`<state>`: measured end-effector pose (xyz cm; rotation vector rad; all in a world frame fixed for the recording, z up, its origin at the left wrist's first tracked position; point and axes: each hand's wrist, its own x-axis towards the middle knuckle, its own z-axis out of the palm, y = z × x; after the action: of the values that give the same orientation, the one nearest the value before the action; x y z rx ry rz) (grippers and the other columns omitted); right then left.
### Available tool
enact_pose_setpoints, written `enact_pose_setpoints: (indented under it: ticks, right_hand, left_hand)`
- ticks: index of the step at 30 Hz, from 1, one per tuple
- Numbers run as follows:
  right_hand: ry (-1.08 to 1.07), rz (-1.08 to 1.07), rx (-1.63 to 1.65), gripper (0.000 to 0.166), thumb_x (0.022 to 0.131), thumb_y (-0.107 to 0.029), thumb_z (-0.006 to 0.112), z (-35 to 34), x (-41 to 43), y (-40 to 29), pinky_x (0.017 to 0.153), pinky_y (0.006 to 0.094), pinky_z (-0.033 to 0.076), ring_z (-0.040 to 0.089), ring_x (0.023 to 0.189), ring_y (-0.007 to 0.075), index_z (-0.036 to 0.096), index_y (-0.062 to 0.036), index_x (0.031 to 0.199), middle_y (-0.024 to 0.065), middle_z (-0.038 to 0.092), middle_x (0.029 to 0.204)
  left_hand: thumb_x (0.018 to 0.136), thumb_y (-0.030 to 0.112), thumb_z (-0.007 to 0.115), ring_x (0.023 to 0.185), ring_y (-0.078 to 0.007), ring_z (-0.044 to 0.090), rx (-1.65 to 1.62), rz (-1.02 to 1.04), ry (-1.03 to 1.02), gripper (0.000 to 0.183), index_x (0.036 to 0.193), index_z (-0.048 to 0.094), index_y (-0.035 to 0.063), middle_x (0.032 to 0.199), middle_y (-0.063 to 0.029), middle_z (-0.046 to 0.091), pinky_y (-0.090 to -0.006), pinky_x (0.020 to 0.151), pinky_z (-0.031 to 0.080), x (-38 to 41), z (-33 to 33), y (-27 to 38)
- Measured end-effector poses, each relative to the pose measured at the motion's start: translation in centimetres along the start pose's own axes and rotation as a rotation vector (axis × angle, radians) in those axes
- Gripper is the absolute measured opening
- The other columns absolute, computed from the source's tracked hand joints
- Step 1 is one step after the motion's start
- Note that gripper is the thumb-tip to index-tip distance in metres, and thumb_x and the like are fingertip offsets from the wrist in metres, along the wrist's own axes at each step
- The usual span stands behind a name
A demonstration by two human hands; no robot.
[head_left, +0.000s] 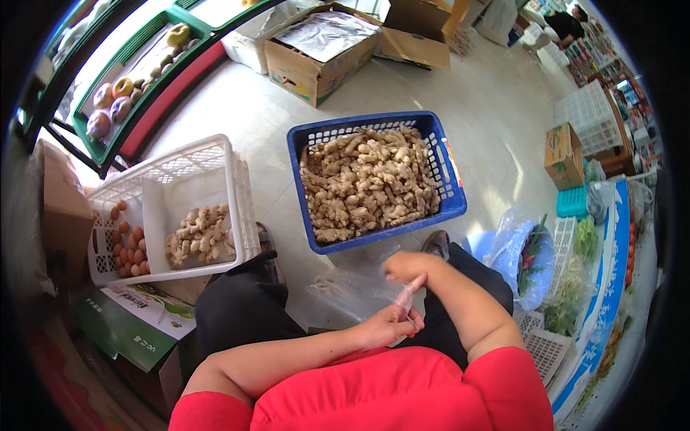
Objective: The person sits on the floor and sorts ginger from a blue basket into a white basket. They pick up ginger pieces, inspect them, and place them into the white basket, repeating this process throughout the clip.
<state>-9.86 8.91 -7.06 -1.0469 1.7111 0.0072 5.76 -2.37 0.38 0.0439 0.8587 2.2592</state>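
Note:
My left hand (389,325) is closed on a clear plastic bag (345,291) that hangs between my knees, its film stretched around a raised finger. Just above it, my right hand (408,268) touches the same bag; its fingertips are partly hidden, so its hold cannot be made out. In front of my feet stands a blue plastic crate (381,240) heaped with ginger root (372,183). To the left, a white plastic crate (243,199) has a smaller pile of ginger (199,234) in one part and brown eggs (132,250) in the other, split by a white divider (156,221).
Cardboard boxes (294,75) stand beyond the blue crate. A green tray (199,32) of fruit is on a rack at upper left. At right are a bag-lined blue tub (509,253) and a shelf of vegetables (585,237). A person (566,24) is far off at upper right.

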Motion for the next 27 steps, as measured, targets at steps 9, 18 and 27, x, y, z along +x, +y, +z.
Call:
enact_pose_setpoints:
  ticks: [9, 18, 27]
  right_hand:
    - [0.873, 0.030, 0.213, 0.024, 0.078, -0.008, 0.061, -6.3, 4.8, 1.3, 0.076, 0.0353, 0.049, 0.062, 0.084, 0.0286, 0.057, -0.0011, 0.101, 0.0157, 0.063, 0.093]
    - [0.797, 0.329, -0.168, 0.043, 0.077, -0.004, 0.062, -10.0, 15.1, 0.0, 0.086, 0.0406, 0.047, 0.053, 0.106, 0.0337, 0.055, -0.0140, 0.119, 0.0139, 0.046, 0.118]
    - [0.847, 0.052, 1.240, 0.028, 0.087, -0.002, 0.054, -10.9, 3.4, -0.7, 0.064, 0.0231, 0.051, 0.062, 0.075, 0.0126, 0.055, 0.0028, 0.115, 0.0072, 0.061, 0.091]
  left_hand:
    - [0.082, 0.010, 0.053, 0.079, -0.0148, 0.056, 0.241, -0.054, 0.321, 0.040, 0.121, 0.053, 0.0029, 0.085, -0.0064, 0.059, -0.0281, 0.074, 0.045, 2.5, -1.9, -2.8]
    - [0.080, 0.022, 0.057, 0.088, -0.0302, 0.062, 0.433, -0.112, 0.375, 0.037, 0.112, 0.059, 0.0032, 0.092, -0.0163, 0.064, -0.0369, 0.079, 0.047, 1.9, -2.7, -2.3]
    - [0.086, 0.017, 0.054, 0.078, -0.0169, 0.059, 0.455, -0.111, 0.367, 0.038, 0.118, 0.051, -0.0014, 0.084, -0.0085, 0.062, -0.0289, 0.072, 0.046, 1.9, -2.7, -2.2]
